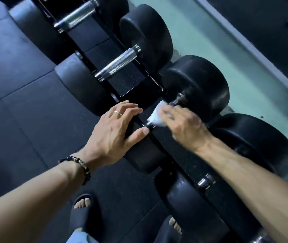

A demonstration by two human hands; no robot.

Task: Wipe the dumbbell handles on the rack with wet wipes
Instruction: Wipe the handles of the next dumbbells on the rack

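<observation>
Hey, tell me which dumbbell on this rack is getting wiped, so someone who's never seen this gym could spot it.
Follow the black rack of round-headed dumbbells running diagonally beside the pale green wall. It is the dumbbell under both hands: the left hand rests flat on its near head, the right hand grips a white wet wipe around the handle. Unlike its bare chrome neighbours, this handle is covered.

A gym was shown: heavy black dumbbells (146, 37) were lined up on a rack (132, 85) above dark rubber-tiled floor (16, 85)
</observation>
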